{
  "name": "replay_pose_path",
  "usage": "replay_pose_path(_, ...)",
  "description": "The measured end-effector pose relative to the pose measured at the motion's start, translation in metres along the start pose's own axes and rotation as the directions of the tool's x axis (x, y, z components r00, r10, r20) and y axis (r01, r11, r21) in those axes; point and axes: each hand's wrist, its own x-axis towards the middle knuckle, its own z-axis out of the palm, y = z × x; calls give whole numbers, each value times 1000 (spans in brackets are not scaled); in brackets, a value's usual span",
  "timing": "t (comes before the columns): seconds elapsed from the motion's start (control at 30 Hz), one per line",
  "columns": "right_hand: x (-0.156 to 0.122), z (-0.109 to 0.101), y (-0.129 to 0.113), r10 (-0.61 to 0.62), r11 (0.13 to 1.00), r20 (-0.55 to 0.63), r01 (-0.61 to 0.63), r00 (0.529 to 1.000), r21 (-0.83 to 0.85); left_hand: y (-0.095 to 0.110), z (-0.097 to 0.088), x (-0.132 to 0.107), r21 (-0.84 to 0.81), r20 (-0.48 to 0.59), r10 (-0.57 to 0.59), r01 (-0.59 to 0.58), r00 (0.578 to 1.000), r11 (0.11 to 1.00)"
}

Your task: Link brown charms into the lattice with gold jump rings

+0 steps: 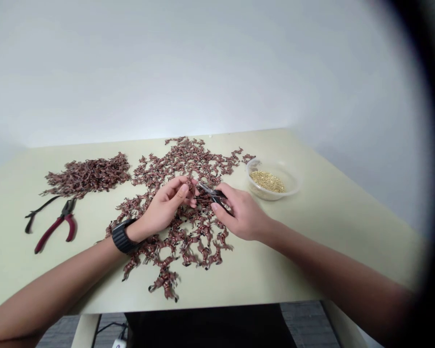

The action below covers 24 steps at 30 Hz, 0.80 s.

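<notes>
My right hand [244,212] grips small black-handled pliers [210,191], their metal jaws pointing left. My left hand [168,200], wearing a black watch [123,237], is closed in a pinch right by the jaw tips. A bit of something brown shows at its fingertips, seemingly one of the small figures, mostly hidden by the fingers. Under and around both hands spreads a wide scatter of small brown animal-shaped figures [188,246] with dark ends. Whether the jaws touch the piece in my left hand I cannot make out.
A denser heap of brown figures [90,175] lies at the left. Near it are red-handled pliers [60,222] and a thin black tool [39,210]. At the right stands a clear plastic bowl [293,186] with small gold-coloured pieces [267,181]. A wall [166,72] rises behind the table.
</notes>
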Motion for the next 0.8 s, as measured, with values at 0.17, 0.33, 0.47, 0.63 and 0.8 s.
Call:
replay_pose_path(0.17,1,-3,6,-69,982,1,68,998,-174,-1,0,-3,-144,85,-67,79,994,986)
replay_pose_path(0.33,1,-2,8,-82,970,44,90,996,-225,-3,0,-5,-125,123,-100,115,987,985)
replay_pose_path(0.47,1,-1,9,-87,969,56,97,995,-229,-3,0,-5,-129,120,-101,116,988,985)
replay_pose_path(0.63,0,-1,8,-76,968,66,89,995,-234,-4,0,-5,-123,127,-100,116,987,986)
replay_pose_path(0.8,0,-2,9,-70,965,68,85,995,-250,-6,-1,-5,-148,127,-106,125,986,981)
